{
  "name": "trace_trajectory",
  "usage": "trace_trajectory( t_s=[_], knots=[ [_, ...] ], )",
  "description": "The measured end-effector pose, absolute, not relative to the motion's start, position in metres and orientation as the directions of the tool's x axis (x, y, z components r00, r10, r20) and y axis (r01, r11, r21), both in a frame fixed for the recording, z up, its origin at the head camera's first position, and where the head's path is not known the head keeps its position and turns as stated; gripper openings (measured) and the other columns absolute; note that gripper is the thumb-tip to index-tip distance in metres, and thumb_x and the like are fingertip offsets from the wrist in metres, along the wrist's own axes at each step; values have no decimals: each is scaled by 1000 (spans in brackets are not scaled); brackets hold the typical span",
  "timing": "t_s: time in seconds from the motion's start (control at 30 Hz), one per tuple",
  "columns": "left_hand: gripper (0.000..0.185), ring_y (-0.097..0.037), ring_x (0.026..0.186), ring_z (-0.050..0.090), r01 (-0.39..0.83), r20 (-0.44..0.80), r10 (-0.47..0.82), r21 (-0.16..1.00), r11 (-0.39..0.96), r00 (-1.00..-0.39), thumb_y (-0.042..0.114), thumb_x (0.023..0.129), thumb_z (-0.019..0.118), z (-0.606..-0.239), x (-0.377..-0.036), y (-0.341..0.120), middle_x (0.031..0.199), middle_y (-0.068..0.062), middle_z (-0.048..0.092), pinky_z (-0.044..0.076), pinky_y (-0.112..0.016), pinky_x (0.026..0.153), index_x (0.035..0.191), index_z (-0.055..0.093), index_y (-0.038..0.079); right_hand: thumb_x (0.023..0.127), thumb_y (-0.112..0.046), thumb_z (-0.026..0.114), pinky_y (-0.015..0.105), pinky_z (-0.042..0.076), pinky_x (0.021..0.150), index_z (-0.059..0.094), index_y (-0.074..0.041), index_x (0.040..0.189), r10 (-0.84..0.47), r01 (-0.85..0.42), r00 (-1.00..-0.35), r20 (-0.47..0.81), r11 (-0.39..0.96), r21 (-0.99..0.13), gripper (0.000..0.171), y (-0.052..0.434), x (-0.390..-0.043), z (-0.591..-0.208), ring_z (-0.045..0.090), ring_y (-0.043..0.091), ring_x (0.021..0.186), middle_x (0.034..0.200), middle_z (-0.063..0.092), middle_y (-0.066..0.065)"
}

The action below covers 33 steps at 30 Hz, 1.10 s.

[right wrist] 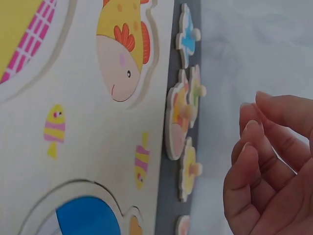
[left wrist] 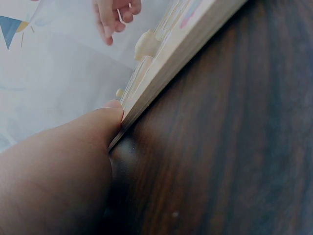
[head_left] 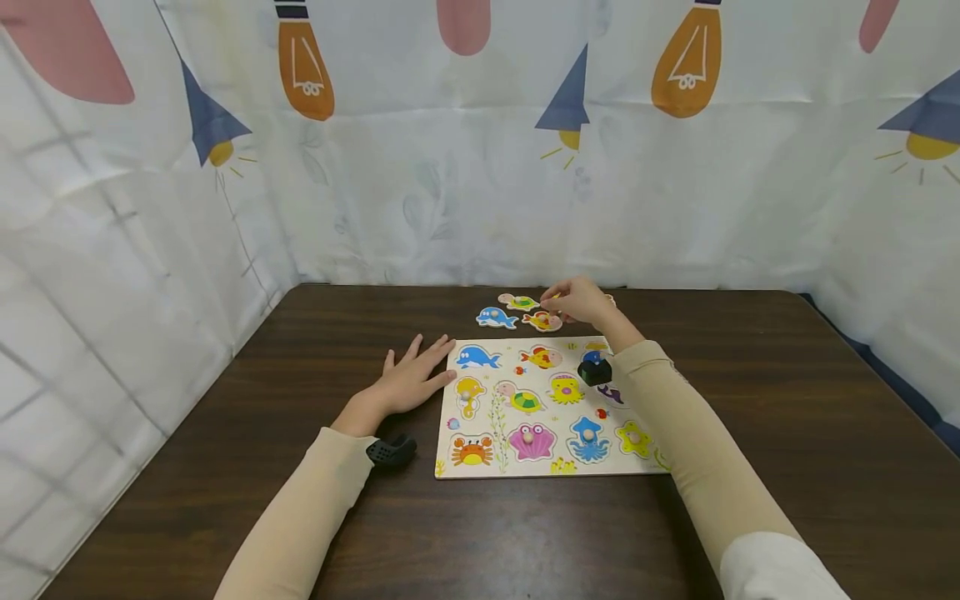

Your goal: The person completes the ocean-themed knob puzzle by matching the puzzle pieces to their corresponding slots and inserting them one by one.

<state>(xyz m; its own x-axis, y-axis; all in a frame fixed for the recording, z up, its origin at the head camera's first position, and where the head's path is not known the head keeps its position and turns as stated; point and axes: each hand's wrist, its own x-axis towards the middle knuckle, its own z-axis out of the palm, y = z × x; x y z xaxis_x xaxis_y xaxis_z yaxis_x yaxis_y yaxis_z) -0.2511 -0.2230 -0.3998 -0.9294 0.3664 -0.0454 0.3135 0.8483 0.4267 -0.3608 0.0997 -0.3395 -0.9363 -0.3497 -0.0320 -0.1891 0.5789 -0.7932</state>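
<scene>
A wooden peg puzzle board (head_left: 480, 417) with painted sea animals lies on the table. My left hand (head_left: 408, 383) rests flat at its upper left corner, fingers spread; in the left wrist view the thumb (left wrist: 115, 115) touches the board's edge. Behind the board my right hand (head_left: 581, 300) hovers above loose knobbed pieces. Its fingers are loosely bent, and nothing shows between the fingertips in the right wrist view. Nearby lie a blue whale piece (head_left: 493, 317), a turtle piece (head_left: 519, 302), a fish piece (right wrist: 177, 127) and a yellow piece (right wrist: 187, 171), partly hidden in the head view.
Crab (head_left: 472, 451), pink shell (head_left: 532, 442), squid (head_left: 588, 442) and starfish (head_left: 633, 439) show on the board. My right forearm covers its right side. A patterned curtain (head_left: 480, 208) hangs behind the dark wooden table (head_left: 225, 467).
</scene>
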Motion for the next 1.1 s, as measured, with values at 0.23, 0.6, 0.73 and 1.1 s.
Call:
trace_trajectory(
  t_s=[0.23, 0.6, 0.73, 1.1],
  knots=[
    [69, -40, 156, -2, 315, -49, 371, 433, 844, -927, 50, 108, 45, -400, -250, -222, 171, -6, 14, -8, -75, 112, 166, 22, 20, 101, -10, 65, 25, 54, 62, 69, 6, 120, -296, -55, -944, -145, 575, -816, 25, 94, -373, -352, 57, 15, 63, 85, 67, 10],
    [69, -41, 155, -2, 317, -44, 371, 432, 844, -927, 49, 108, 45, -399, -251, -223, 171, -7, 14, -8, -75, 112, 166, 22, 19, 100, -7, 68, 22, 54, 59, 72, 1, 117, -241, 43, -936, -257, 646, -762, 20, 87, -380, -357, 56, 11, 59, 80, 64, 6],
    [69, -41, 155, -2, 315, -50, 371, 434, 844, -927, 49, 108, 46, -399, -251, -223, 171, -7, 14, -8, -76, 111, 166, 23, 18, 100, -7, 68, 22, 54, 60, 73, 0, 117, -229, 68, -932, -282, 653, -754, 20, 87, -380, -358, 55, 11, 59, 83, 64, 7],
    [70, -39, 156, -2, 304, -55, 361, 429, 850, -931, 50, 108, 46, -399, -252, -223, 171, -6, 14, -8, -74, 113, 166, 22, 20, 99, -7, 68, 22, 54, 60, 73, 1, 113, -233, 38, -935, -266, 682, -730, 16, 84, -387, -363, 53, 10, 59, 80, 61, 5]
  ],
)
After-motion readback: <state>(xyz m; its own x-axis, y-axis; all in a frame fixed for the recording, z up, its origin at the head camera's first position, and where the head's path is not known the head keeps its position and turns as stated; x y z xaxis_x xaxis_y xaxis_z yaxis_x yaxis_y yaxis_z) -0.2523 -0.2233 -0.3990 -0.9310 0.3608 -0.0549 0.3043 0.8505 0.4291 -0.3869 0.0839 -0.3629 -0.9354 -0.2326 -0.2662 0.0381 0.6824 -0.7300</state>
